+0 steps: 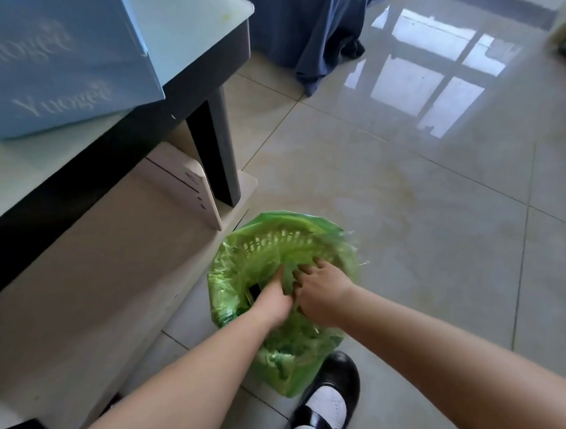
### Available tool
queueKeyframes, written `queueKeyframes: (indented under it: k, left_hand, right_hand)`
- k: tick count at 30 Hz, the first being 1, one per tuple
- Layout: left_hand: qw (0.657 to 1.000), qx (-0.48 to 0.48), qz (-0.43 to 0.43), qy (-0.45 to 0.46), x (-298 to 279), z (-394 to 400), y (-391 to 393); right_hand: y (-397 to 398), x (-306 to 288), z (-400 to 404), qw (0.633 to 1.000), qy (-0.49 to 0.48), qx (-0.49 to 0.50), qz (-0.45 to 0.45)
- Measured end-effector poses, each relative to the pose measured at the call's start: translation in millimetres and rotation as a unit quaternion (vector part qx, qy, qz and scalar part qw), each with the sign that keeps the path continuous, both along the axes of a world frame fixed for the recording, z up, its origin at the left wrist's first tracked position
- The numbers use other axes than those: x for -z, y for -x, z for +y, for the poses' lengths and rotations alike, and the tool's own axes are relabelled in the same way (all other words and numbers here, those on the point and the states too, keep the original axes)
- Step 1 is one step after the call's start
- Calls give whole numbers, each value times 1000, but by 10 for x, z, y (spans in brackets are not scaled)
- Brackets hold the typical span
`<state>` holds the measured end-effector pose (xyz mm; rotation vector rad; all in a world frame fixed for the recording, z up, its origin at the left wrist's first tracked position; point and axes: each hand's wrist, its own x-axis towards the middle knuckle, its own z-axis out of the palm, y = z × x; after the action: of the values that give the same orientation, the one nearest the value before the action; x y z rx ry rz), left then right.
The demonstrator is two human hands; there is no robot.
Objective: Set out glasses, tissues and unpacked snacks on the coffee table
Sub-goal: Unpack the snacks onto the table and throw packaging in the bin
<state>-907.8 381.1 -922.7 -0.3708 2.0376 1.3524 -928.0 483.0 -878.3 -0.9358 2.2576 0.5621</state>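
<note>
Coffee table (198, 28), pale glass top on dark legs, occupies the upper left of the view and serves as the reference landmark. One task item is visible on it: a light blue tissue box (66, 56) printed "Yuogee" lies on the top near the front edge, one corner overhanging that edge. No glasses or snacks are in view.

Below the table top, a beige lower shelf (90, 265) extends forward, and a cream upright panel (202, 195) stands on it beside the dark table leg (218, 148).

On the tiled floor (404, 202), just off the front corner of the table's lower shelf, stands a slotted waste bin (284, 243) lined with a green plastic bag (228, 276).

Both hands are inside the bin opening, touching each other.
- Left hand (272, 302): reaches down into the liner, fingers pressed into the green plastic. Whether they grip anything cannot be determined; the fingertips are hidden in the folds.
- Right hand (320, 294): lies knuckles-up over the liner, fingers curled into the gathered plastic at the bin's centre.

A black strap shoe (337, 373) with a white sock (329, 405) stands on the floor, touching the near side of the bin. Beyond the table's far end, dark blue fabric (317, 32) hangs to the floor.
</note>
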Motion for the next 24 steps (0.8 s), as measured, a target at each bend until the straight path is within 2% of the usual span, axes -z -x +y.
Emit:
queueKeyframes:
  k: [2,6,11,14,18,20,22,24]
  left_hand:
    - [999,-11,13,27,1,-43,19]
    - [996,-78,46,6,-192,-200,42]
    - [971,-177,141,-80,-750,-482,-69]
    - [943,-240,195,-125,-1212,-616,-157]
    - [901,-268,275,-202,-1884,-826,-334]
    - [869,-291,329,-228,-2201,-976,-401]
    - [826,-329,400,-223,-2497,-1147,-421]
    - [784,-380,453,-190,-2694,-1340,-380]
  right_hand:
    - [29,40,-22,1000,12,8,2]
    - [48,-104,-12,985,154,77,25]
    - [83,-548,-81,919,332,211,25]
    - [134,-850,-183,836,477,264,56]
    - [287,-1379,-444,670,651,349,71]
    - [391,-1674,-613,596,702,383,72]
    - [482,-1961,-795,542,739,397,57]
    - [540,-2210,-980,510,758,406,22]
